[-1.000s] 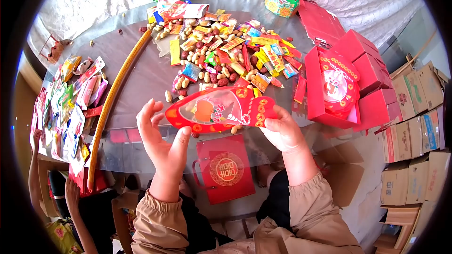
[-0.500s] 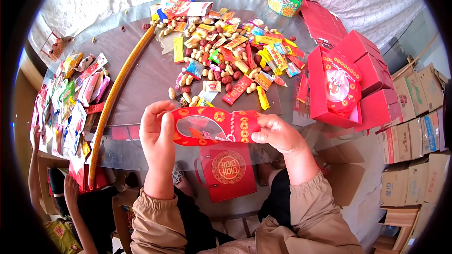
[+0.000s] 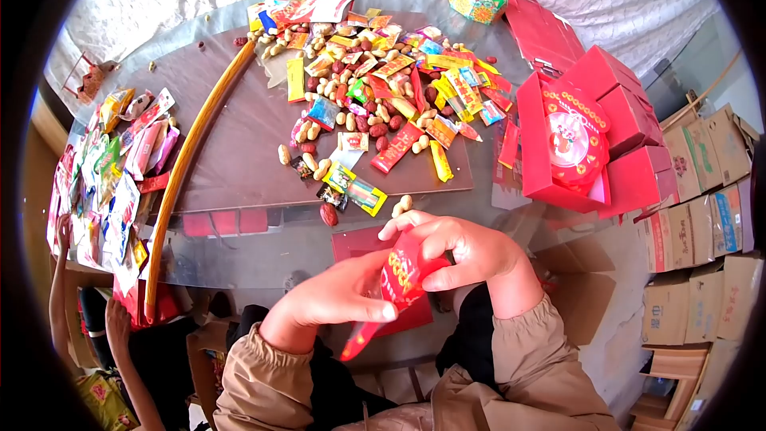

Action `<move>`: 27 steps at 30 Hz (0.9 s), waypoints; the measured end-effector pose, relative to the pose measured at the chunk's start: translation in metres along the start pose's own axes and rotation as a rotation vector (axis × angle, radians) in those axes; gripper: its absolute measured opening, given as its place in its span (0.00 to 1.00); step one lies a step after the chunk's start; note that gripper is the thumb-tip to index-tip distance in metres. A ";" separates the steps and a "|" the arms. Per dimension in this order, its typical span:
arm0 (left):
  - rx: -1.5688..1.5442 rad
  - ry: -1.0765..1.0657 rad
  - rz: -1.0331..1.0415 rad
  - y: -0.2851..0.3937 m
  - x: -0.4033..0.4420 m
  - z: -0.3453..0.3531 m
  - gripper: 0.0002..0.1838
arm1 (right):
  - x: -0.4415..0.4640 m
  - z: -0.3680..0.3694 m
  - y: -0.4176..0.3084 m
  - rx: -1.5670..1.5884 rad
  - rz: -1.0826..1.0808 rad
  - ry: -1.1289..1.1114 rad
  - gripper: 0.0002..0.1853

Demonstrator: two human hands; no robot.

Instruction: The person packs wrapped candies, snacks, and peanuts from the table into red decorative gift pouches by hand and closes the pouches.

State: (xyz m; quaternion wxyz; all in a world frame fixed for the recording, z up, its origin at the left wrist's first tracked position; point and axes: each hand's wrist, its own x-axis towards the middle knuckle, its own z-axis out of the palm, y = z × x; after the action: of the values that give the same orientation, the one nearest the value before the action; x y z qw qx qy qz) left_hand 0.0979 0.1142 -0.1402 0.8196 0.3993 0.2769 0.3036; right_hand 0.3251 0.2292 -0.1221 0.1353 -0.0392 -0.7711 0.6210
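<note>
A red candy bag (image 3: 401, 273) with gold coin prints and a clear window is between my hands, tilted and folded just past the table's near edge. My left hand (image 3: 331, 295) grips its left side, thumb in front and the other fingers hidden behind it. My right hand (image 3: 471, 251) pinches the other end with curled fingers. A peanut (image 3: 403, 205) lies just beyond my right fingertips. Farther off is a pile of peanuts, red dates and wrapped sweets (image 3: 383, 96). A yellow-wrapped sweet (image 3: 355, 189) and a red date (image 3: 329, 214) lie nearest me.
A long yellow stick (image 3: 199, 140) divides the table, with a heap of snack packets (image 3: 120, 168) to its left. Red boxes (image 3: 598, 128), one holding similar red bags, stand right. A red gift bag (image 3: 359, 243) is below the glass. Another person's hand (image 3: 118, 319) shows lower left.
The bag was stretched flat between my hands. Now it is turned, folded and lower, with my left hand brought down and right towards my right hand.
</note>
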 end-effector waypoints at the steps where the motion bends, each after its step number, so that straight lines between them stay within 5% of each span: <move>1: 0.003 -0.011 0.007 -0.005 0.003 0.003 0.48 | 0.000 -0.001 0.000 0.001 -0.021 -0.011 0.11; 10: 0.060 -0.102 -0.028 -0.022 0.018 0.013 0.45 | 0.002 0.004 0.001 0.043 -0.082 -0.078 0.07; 17: 0.071 -0.140 -0.057 -0.017 0.018 0.019 0.38 | -0.004 -0.007 0.004 0.192 -0.065 0.212 0.09; 19: 0.075 -0.208 0.003 -0.017 0.019 0.027 0.39 | -0.001 -0.004 0.009 0.080 0.161 0.538 0.07; 20: 0.111 -0.242 0.000 -0.020 0.020 0.030 0.39 | 0.004 -0.003 0.002 -0.311 0.205 0.574 0.06; 23: 0.674 -0.303 0.127 -0.024 0.029 0.035 0.45 | 0.007 0.007 0.015 -0.761 0.229 0.497 0.09; 27: 0.771 -0.322 -0.074 -0.027 0.032 0.037 0.46 | 0.012 0.011 0.034 -0.883 0.236 0.539 0.07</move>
State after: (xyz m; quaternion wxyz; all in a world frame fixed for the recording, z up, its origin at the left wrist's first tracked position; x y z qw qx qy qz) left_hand 0.1527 0.1057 -0.1497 0.6534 0.7089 0.2526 0.0819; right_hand 0.3067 0.2290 -0.1553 0.2286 -0.3372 -0.8873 0.2160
